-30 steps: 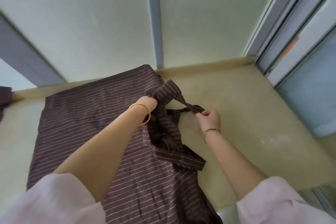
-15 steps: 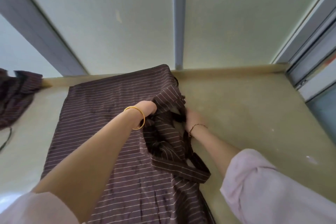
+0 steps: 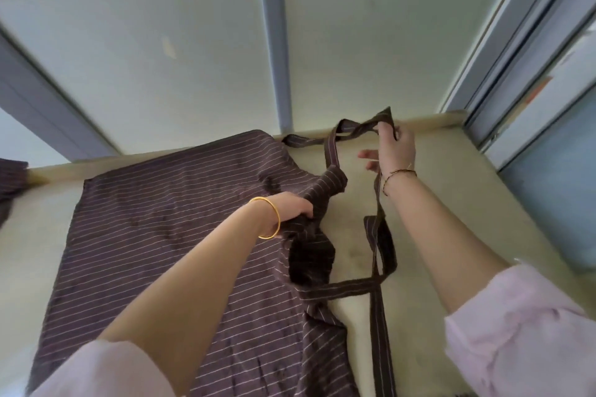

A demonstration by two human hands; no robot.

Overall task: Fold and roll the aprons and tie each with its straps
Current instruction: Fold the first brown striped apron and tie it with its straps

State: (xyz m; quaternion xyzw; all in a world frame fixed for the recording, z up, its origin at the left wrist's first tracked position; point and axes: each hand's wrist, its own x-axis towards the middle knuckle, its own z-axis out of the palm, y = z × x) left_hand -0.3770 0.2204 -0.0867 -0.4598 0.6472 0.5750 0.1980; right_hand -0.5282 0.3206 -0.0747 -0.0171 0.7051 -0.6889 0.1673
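- Apron point(image 3: 161, 235): dark brown with thin pale stripes, spread flat over the left and centre of the frame on a beige tabletop point(image 3: 445, 164). Its far edge reaches the raised lip point(image 3: 429, 121) at the back of the surface.
- The apron's right edge is gathered into a rumpled bunch at mid-frame, with a dark fold hanging open just below it.
- Left hand point(image 3: 293, 208): centre of frame, knuckles up, fingers curled down into that bunched fabric and gripping it. Gold bangle point(image 3: 269, 219) on the wrist.
- Right hand point(image 3: 395, 148): raised at upper right of centre, above the tabletop. Thumb and upper fingers pinch a strap point(image 3: 331, 151) at its top fold; the lower fingers point left, loosely extended. Thin bracelet point(image 3: 398, 172) on the wrist.
- From the pinch, one run of strap drops to the bunched corner and a loose end trails left along the lip.
- A further run of strap falls from below the right wrist towards the lower centre right, where it crosses a horizontal band coming off the apron. Exact routing through the folds is unclear.
- Pale pink sleeves point(image 3: 516, 332) are pushed up both forearms along the bottom of the frame.
- Left edge: part of another striped cloth point(image 3: 9, 176), well apart from the apron.
- Background: frosted panels point(image 3: 145, 58) in a grey frame.
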